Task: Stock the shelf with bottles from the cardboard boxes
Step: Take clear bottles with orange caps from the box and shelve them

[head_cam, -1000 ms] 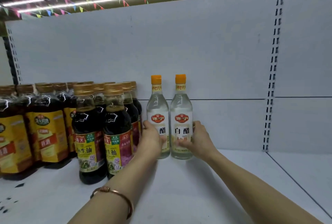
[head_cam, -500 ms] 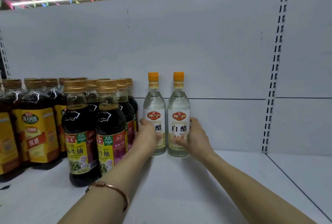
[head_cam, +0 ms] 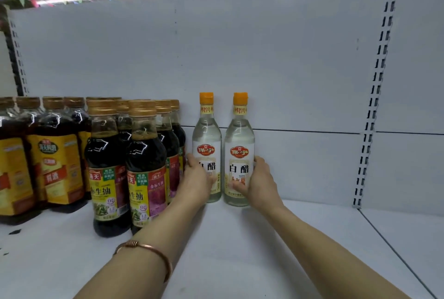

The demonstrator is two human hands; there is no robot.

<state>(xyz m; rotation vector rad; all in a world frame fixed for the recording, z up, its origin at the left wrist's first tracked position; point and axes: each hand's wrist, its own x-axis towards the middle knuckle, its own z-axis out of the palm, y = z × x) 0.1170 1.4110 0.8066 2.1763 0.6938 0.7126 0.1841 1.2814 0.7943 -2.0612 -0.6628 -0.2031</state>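
Two clear white-vinegar bottles with orange caps stand upright, side by side, at the back of the white shelf. My left hand wraps the lower body of the left vinegar bottle. My right hand grips the lower right side of the right vinegar bottle. Both bottles rest on the shelf board against the back panel. No cardboard box is in view.
Dark soy sauce bottles with gold caps stand in rows just left of the vinegar. Further left are yellow-labelled cooking wine bottles. A slotted upright divides the back panel at the right, with bare shelf board beyond it.
The two vinegar bottles stay in place against the back panel with both hands on them. Only the camera view has shifted slightly.
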